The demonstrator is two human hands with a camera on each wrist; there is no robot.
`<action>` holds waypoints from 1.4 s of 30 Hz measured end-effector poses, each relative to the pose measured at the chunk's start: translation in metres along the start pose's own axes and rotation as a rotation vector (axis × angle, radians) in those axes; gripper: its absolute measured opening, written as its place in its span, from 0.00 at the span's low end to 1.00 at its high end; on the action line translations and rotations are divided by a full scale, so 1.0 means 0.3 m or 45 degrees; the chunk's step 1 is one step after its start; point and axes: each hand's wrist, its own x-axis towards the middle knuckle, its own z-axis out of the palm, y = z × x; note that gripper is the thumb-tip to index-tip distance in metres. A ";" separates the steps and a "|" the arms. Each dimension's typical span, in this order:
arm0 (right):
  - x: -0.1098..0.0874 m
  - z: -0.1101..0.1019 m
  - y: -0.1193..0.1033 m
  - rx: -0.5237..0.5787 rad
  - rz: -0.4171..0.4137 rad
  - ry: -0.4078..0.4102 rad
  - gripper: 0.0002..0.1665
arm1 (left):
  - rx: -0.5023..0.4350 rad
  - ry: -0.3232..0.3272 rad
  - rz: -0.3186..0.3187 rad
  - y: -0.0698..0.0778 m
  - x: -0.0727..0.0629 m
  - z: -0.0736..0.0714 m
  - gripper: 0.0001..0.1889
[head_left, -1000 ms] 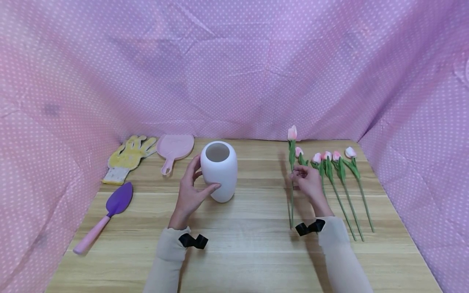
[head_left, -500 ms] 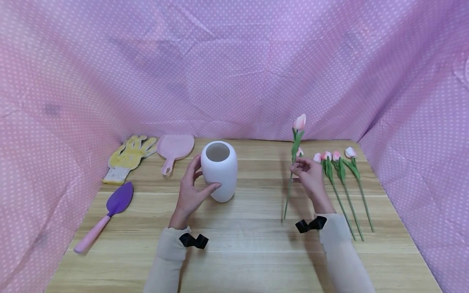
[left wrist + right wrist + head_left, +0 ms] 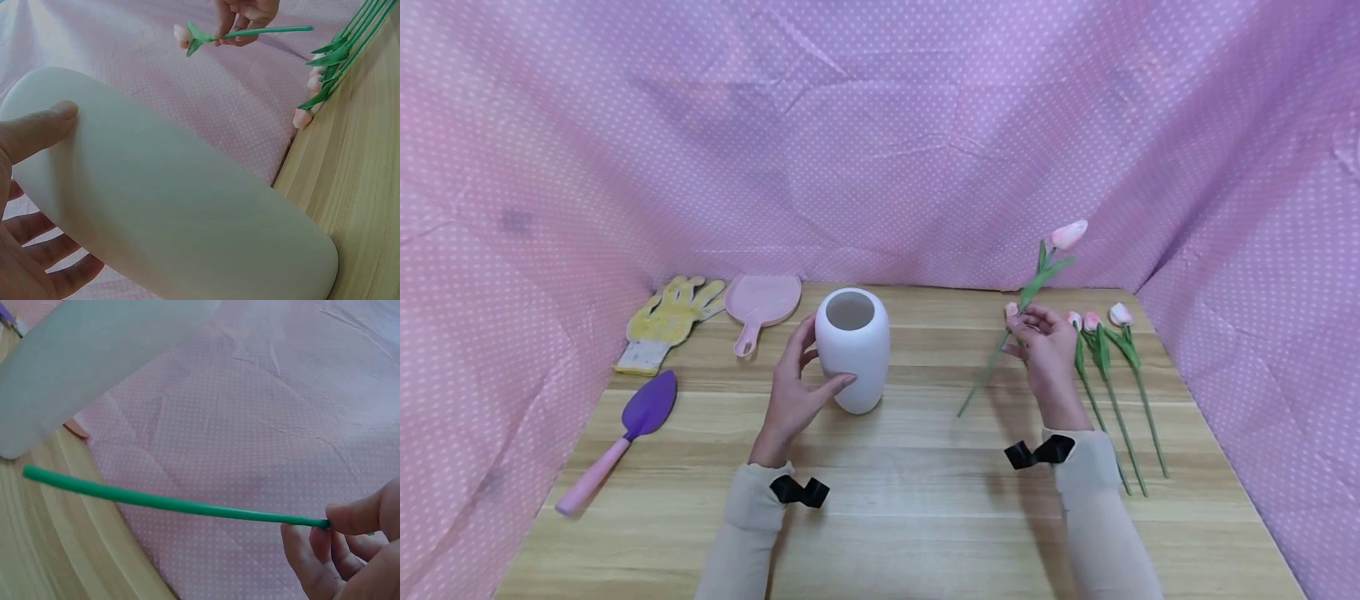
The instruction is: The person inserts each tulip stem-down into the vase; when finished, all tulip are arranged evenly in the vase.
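A white vase (image 3: 863, 367) with a round open mouth stands upright near the middle of the wooden table. My left hand (image 3: 795, 393) grips its left side, thumb across the front and fingers round the back, as the left wrist view also shows. In my right hand (image 3: 1049, 354), thumb and fingertips pinch a pale pink tulip (image 3: 1068, 235) just below its leaves. Its green stem (image 3: 156, 501) slants down and left toward the vase, bare end free and raised over the table. Several more tulips (image 3: 1101, 350) lie right of this hand; another pink bloom (image 3: 1011, 309) shows partly behind it.
At the left lie a purple trowel (image 3: 649, 406) with a pink handle, a yellow and white glove (image 3: 672, 321) and a pink dustpan (image 3: 763, 298). Pink dotted cloth (image 3: 880, 150) hangs behind the table (image 3: 910, 517) and at both sides.
My right hand has lifted the tulip off the table and tilted it, bloom up to the right, stem end swinging left toward the vase. My left hand stays on the vase.
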 end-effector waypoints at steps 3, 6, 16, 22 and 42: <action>-0.002 0.006 -0.013 0.103 -0.008 0.016 0.09 | -0.003 -0.001 -0.004 0.002 -0.001 0.000 0.50; -0.004 0.013 -0.024 0.193 -0.027 0.028 0.09 | -0.005 -0.002 -0.012 0.005 -0.001 0.000 0.51; -0.019 0.030 -0.056 0.438 -0.125 0.043 0.08 | -0.017 -0.012 -0.019 0.005 -0.003 0.000 0.51; -0.028 0.050 -0.081 0.593 -0.213 0.062 0.10 | -0.023 -0.014 -0.023 0.003 -0.002 0.000 0.51; -0.067 0.150 -0.209 0.955 -0.404 0.028 0.09 | -0.031 -0.014 -0.030 0.007 0.000 0.000 0.50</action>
